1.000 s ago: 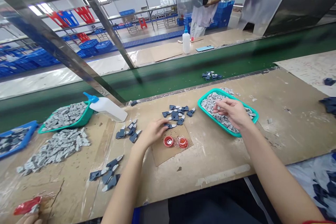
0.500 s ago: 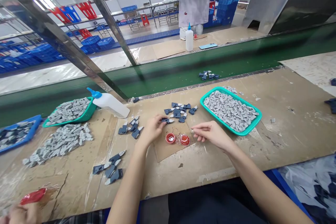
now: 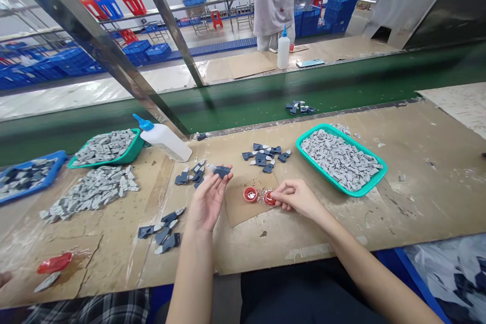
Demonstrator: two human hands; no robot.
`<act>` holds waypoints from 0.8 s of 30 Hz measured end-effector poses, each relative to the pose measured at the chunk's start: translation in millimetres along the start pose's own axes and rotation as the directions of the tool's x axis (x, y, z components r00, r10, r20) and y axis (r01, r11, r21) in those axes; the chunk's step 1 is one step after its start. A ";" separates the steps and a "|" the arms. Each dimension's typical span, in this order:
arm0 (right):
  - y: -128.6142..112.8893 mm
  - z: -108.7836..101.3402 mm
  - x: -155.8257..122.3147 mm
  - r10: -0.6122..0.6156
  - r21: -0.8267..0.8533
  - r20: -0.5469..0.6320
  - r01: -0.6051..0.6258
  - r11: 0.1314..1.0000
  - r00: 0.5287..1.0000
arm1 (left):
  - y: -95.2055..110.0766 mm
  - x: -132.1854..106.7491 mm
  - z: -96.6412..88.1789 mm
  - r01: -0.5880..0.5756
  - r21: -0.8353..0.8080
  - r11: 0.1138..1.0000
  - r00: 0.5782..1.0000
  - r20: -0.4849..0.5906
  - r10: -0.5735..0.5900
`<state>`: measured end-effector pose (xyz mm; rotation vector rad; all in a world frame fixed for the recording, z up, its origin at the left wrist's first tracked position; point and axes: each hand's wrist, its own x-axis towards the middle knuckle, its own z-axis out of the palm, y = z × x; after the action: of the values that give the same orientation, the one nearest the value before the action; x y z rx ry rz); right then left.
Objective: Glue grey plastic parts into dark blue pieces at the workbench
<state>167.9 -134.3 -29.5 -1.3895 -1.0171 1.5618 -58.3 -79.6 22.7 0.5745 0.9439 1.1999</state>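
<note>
My left hand is raised a little off the bench, palm up, pinching a dark blue plastic piece at its fingertips. My right hand rests on the bench with its fingers pinched together at the right red cap; what they hold is too small to name. A second red cap sits just left, both on a brown cardboard square. A cluster of blue pieces lies behind the caps. A teal tray of grey parts stands to the right.
A white squeeze bottle lies on its side at left, beside another teal tray and a loose grey pile. More blue pieces lie near the front edge. The green conveyor runs behind. A person stands across it.
My right hand left the teal tray and came down to the red caps. My left hand picked a blue piece from the cluster and lifted it, turning palm up.
</note>
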 end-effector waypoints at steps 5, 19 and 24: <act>-4.4 -2.6 -3.0 0.015 0.017 0.016 -0.015 1.000 1.000 | -11.9 -9.9 4.3 -0.139 0.125 0.982 0.987 -0.065 0.148; -59.6 2.2 -38.2 -0.115 0.185 0.092 0.096 0.978 0.989 | -59.3 -54.7 32.5 -0.276 0.317 0.908 0.961 0.080 0.264; -62.2 10.2 -37.5 -0.101 0.146 0.117 0.083 0.986 0.988 | -57.7 -60.0 43.0 -0.263 0.304 0.915 0.965 0.089 0.248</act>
<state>163.9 -147.2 42.6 -1.1459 -1.0095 1.6344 4.0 -149.3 16.6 1.0043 1.0494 1.2682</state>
